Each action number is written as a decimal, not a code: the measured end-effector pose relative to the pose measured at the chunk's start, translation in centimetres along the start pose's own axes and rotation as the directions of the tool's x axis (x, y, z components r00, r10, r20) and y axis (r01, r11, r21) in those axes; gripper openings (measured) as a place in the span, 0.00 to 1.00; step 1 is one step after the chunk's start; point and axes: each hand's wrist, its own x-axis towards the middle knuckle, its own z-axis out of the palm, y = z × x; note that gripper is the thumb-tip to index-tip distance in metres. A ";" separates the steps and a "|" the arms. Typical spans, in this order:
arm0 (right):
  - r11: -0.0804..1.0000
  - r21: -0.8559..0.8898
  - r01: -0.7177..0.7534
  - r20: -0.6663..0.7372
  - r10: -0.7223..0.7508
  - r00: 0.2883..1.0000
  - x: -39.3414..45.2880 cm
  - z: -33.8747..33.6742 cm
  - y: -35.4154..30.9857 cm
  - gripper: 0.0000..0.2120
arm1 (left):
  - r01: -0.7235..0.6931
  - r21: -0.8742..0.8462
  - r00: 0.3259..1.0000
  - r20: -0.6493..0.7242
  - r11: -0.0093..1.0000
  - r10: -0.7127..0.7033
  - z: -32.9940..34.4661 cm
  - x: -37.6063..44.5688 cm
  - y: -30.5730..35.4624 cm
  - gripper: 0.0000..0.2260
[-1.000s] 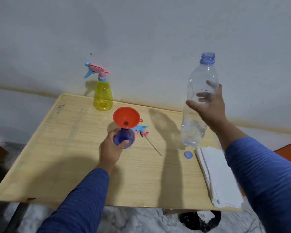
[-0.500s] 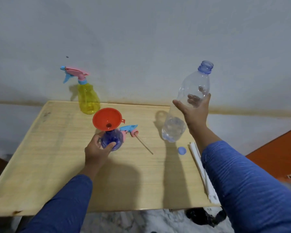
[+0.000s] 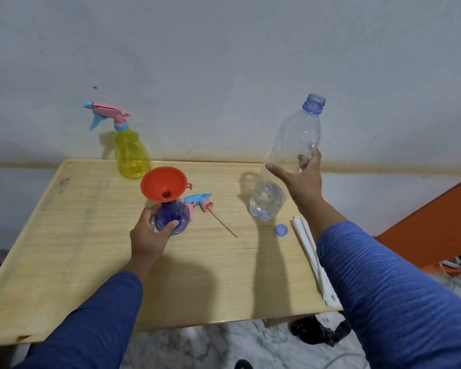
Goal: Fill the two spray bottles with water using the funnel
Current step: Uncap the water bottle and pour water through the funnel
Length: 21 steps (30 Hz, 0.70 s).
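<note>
A small blue spray bottle (image 3: pixel 174 216) stands on the wooden table (image 3: pixel 91 251) with an orange funnel (image 3: pixel 163 184) in its neck. My left hand (image 3: pixel 150 235) grips the blue bottle from the front. Its pink and blue sprayer head (image 3: pixel 200 201) with a thin tube lies just right of it. My right hand (image 3: pixel 301 179) holds a clear, uncapped water bottle (image 3: pixel 290 161), tilted slightly, with a little water at the bottom. A yellow spray bottle (image 3: pixel 131 155) with its sprayer on stands at the table's back edge.
A blue bottle cap (image 3: pixel 281 230) lies on the table near the water bottle's base. A stack of white sheets (image 3: pixel 312 257) runs along the right edge. A wall stands right behind the table. A black object (image 3: pixel 317 331) sits on the floor below.
My right hand has lowered the water bottle and its base now sits close to the tabletop. My left hand keeps its hold on the blue bottle. The view has shifted.
</note>
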 end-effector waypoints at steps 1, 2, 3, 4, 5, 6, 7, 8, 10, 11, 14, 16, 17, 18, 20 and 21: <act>1.000 -0.024 -0.013 0.006 0.013 1.000 -0.2 -0.2 0.1 0.50 | -0.011 -0.008 1.000 0.002 1.000 0.011 0.0 0.0 0.0 0.21; 0.998 -0.055 -0.030 0.012 0.030 0.999 -0.5 -0.3 0.1 0.51 | -0.024 -0.020 1.000 0.008 1.000 0.024 -0.1 0.0 -0.1 0.21; 0.994 -0.095 -0.052 0.012 0.054 0.998 -0.8 -0.5 0.1 0.51 | -0.035 -0.036 0.999 0.016 0.999 0.036 -0.2 0.0 -0.1 0.22; 0.988 -0.137 -0.074 0.008 0.075 0.997 -1.1 -0.6 0.1 0.51 | -0.041 -0.050 0.999 0.024 0.998 0.042 -0.3 -0.1 -0.1 0.22; 0.980 -0.177 -0.093 0.001 0.095 0.996 -1.5 -0.7 0.0 0.51 | -0.042 -0.062 0.999 0.031 0.997 0.044 -0.4 -0.1 -0.1 0.22; 0.971 -0.211 -0.113 -0.008 0.114 0.993 -1.9 -0.7 -0.1 0.51 | -0.037 -0.070 0.999 0.037 0.997 0.039 -0.4 -0.1 -0.1 0.23; 0.962 -0.240 -0.129 -0.024 0.127 0.992 -2.4 -0.6 -0.3 0.50 | -0.028 -0.077 0.999 0.041 0.997 0.032 -0.4 -0.1 -0.1 0.23; 0.953 -0.265 -0.145 -0.045 0.138 0.989 -2.8 -0.5 -0.6 0.48 | -0.020 -0.080 0.999 0.044 0.997 0.023 -0.4 0.0 -0.1 0.24; 0.940 -0.292 -0.173 -0.102 0.149 0.983 -3.8 -0.1 -1.2 0.42 | -0.016 -0.065 0.999 0.050 0.998 0.019 -0.4 0.1 -0.2 0.24; 0.938 -0.293 -0.186 -0.145 0.148 0.978 -4.3 0.2 -1.5 0.38 | -0.018 -0.052 0.998 0.054 0.998 0.021 -0.4 0.2 -0.3 0.24; 0.954 -0.245 -0.170 -0.278 0.099 0.955 -6.2 1.6 -2.4 0.23 | -0.019 -0.035 0.998 0.058 0.999 0.021 -0.4 0.2 -0.4 0.24; 0.977 -0.189 -0.103 -0.256 0.053 0.965 -7.6 3.1 -3.0 0.17 | -0.017 -0.031 0.998 0.060 0.999 0.019 -0.4 0.1 -0.4 0.25; 0.986 -0.160 -0.056 -0.205 0.022 0.979 -8.1 4.0 -3.3 0.15 | -0.021 -0.025 0.998 0.062 0.999 0.023 -0.5 0.2 -0.3 0.26; 0.990 -0.138 -0.002 -0.129 -0.016 0.992 -8.6 5.0 -3.6 0.14 | -0.029 -0.018 0.998 0.063 0.999 0.030 -0.5 0.3 -0.4 0.26; 0.986 -0.120 0.119 0.074 -0.111 0.991 -9.2 7.1 -4.0 0.15 | -0.039 -0.020 0.997 0.066 0.999 0.040 -0.6 0.5 -0.4 0.26; 0.979 -0.114 0.172 0.174 -0.151 0.973 -9.3 8.1 -4.1 0.16 | -0.044 -0.022 0.997 0.065 0.999 0.045 -0.7 0.6 -0.3 0.26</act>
